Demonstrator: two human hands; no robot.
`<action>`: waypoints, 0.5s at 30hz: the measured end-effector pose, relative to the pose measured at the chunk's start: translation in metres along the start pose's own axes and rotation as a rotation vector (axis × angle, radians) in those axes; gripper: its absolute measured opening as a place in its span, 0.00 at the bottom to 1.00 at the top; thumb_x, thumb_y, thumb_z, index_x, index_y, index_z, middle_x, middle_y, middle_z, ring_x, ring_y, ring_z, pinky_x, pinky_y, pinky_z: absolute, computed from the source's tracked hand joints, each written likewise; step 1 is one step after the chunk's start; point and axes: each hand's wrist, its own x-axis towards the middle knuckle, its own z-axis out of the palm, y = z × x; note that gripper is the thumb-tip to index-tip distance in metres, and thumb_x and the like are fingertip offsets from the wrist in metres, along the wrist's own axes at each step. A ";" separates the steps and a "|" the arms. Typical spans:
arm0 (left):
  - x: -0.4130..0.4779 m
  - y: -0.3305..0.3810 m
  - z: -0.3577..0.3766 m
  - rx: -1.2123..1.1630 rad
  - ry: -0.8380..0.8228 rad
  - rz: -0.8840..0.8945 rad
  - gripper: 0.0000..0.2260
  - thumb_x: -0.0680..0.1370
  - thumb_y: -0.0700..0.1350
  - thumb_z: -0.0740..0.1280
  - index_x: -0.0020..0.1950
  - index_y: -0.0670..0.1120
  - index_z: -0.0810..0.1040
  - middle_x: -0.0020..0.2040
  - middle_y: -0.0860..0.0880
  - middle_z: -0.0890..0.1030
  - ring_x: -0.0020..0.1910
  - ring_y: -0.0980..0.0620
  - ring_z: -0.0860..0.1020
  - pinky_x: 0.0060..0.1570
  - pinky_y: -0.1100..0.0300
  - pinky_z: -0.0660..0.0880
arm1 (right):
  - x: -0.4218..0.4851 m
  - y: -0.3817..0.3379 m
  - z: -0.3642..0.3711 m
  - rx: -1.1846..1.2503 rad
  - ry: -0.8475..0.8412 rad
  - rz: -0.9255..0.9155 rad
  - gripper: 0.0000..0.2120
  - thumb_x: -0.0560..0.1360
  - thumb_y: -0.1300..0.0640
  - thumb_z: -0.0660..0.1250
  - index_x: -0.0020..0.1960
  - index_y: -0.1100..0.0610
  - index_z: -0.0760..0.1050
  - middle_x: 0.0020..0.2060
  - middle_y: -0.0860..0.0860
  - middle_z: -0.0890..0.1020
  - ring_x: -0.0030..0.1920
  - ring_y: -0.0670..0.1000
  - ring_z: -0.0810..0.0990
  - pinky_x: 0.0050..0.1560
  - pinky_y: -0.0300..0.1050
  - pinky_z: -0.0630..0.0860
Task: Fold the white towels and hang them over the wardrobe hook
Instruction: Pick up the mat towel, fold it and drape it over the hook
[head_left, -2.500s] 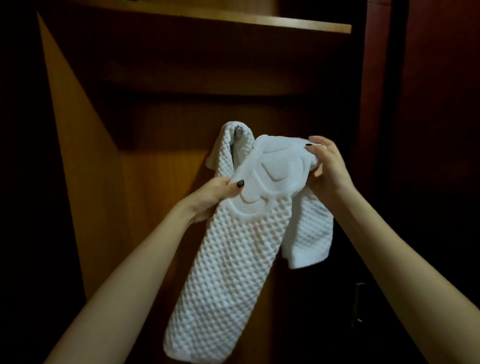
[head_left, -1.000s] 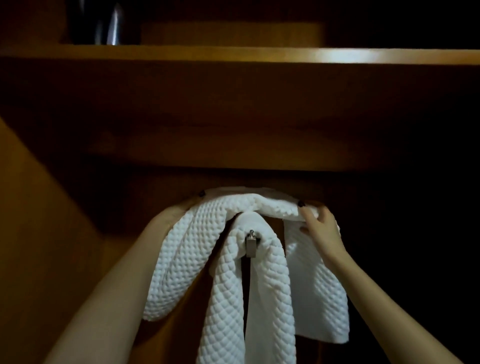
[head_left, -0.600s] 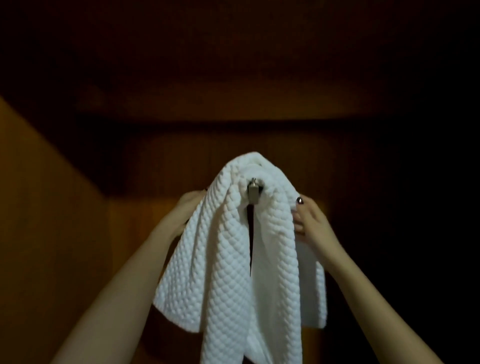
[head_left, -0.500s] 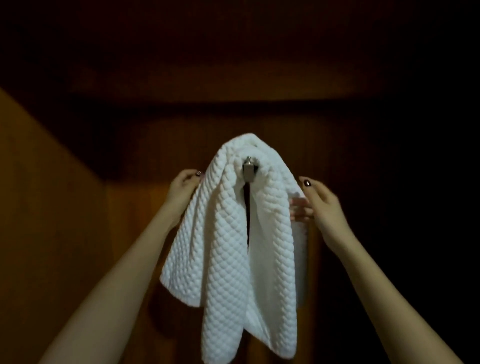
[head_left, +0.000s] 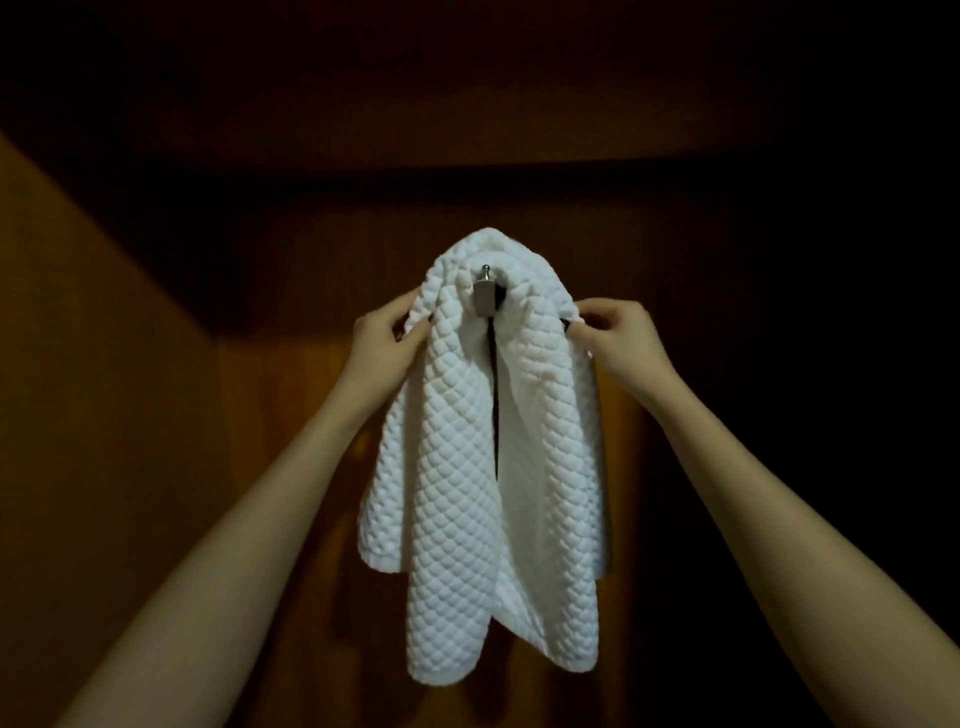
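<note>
Item: white towel (head_left: 467, 467), quilted weave, draped over the metal hook (head_left: 484, 299) on the wardrobe's back panel (head_left: 280, 415). Two long folds hang down either side of a dark gap below the hook.
My left hand (head_left: 382, 345): fingers curled, pinching the towel's left edge just beside the hook.
My right hand (head_left: 621, 338): fingers and thumb pinching the right edge at the same height.
Both arms bare, raised.
</note>
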 end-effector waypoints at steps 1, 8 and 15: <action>0.001 0.000 0.000 0.022 0.011 0.017 0.12 0.79 0.44 0.64 0.62 0.50 0.78 0.54 0.52 0.83 0.54 0.57 0.79 0.55 0.51 0.78 | 0.004 -0.001 0.000 0.018 0.019 -0.013 0.10 0.75 0.57 0.68 0.55 0.55 0.82 0.48 0.46 0.85 0.49 0.42 0.83 0.48 0.42 0.80; 0.001 -0.011 -0.018 -0.029 0.121 -0.050 0.10 0.81 0.43 0.61 0.53 0.58 0.79 0.43 0.59 0.82 0.43 0.62 0.78 0.44 0.63 0.74 | 0.022 -0.016 0.003 0.037 0.101 -0.049 0.13 0.77 0.54 0.68 0.60 0.55 0.80 0.52 0.45 0.82 0.50 0.35 0.78 0.44 0.25 0.74; -0.051 -0.047 0.005 -0.096 -0.062 -0.193 0.16 0.83 0.42 0.57 0.70 0.45 0.71 0.66 0.47 0.76 0.65 0.52 0.74 0.65 0.53 0.71 | -0.015 0.001 0.012 0.163 -0.043 0.035 0.13 0.82 0.51 0.60 0.55 0.55 0.81 0.48 0.49 0.84 0.48 0.43 0.82 0.48 0.38 0.78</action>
